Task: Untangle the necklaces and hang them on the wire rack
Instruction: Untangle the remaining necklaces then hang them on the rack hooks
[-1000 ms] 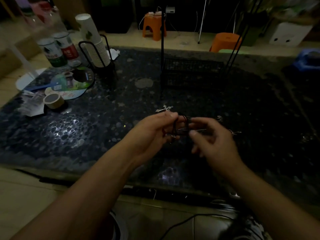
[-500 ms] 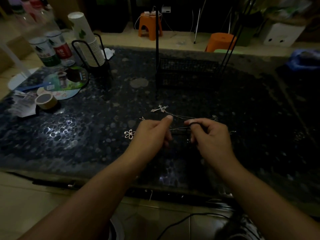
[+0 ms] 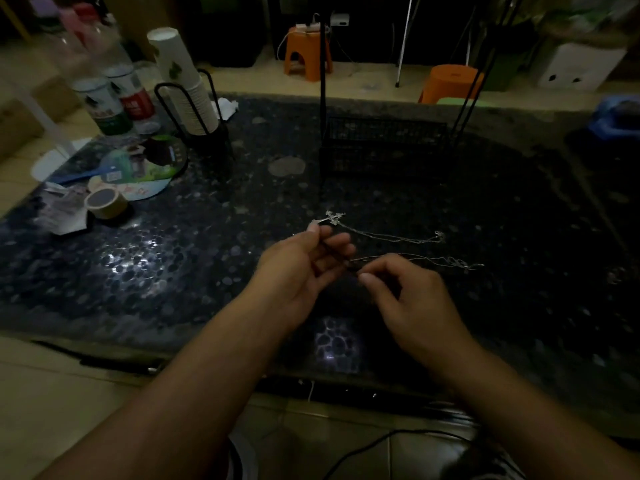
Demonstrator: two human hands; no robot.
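Both hands pinching one dark cord: left hand [image 3: 298, 268] w/ thumb and fingers, right hand [image 3: 408, 299] at fingertips, cord short between them. Judged light, limp, snag-prone; take near knots. Silver chains [image 3: 388, 237] on table [image 3: 173, 271] just beyond grip. Wire rack [image 3: 384, 147] further back, nothing hung.

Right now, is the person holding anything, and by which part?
Yes. Both hands pinch a thin dark cord: the left hand by thumb and fingertips at its left end, the right hand beside it. The silver chains lie on the table.
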